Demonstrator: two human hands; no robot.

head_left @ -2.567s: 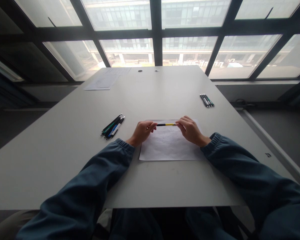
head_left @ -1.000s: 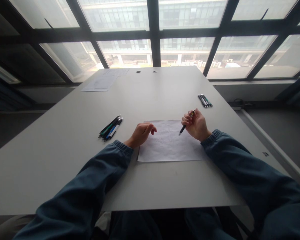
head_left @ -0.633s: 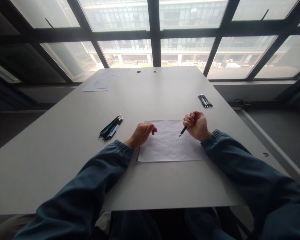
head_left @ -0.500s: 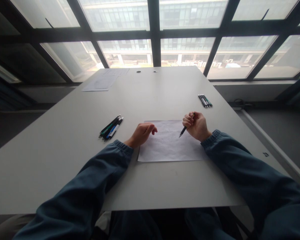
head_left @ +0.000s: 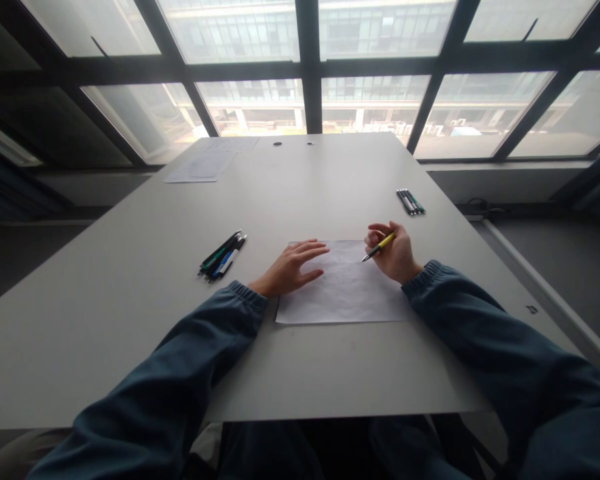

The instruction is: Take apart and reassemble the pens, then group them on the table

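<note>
A yellow and black pen (head_left: 383,244) rests in my right hand (head_left: 397,257), which is closed on it over the right part of a sheet of paper (head_left: 350,300). The pen slants with its tip down to the left; whether the tip touches the paper I cannot tell. Over the sheet's left edge lies my left hand (head_left: 295,268), open, fingers stretched to the right and holding nothing. Faint marks show on the paper between the hands. Left of my left hand lies a loose bunch of pens (head_left: 223,257), black, green, blue and white.
Several more pens (head_left: 411,201) lie side by side at the right of the white table (head_left: 300,193). Other paper sheets (head_left: 200,163) are at the far left corner. Round holes (head_left: 277,144) pierce the far edge, before large windows (head_left: 375,103).
My left hand has gone from curled fingers to open and spread over the paper. In my right hand the pen has turned to a flatter slant, and its yellow barrel now shows.
</note>
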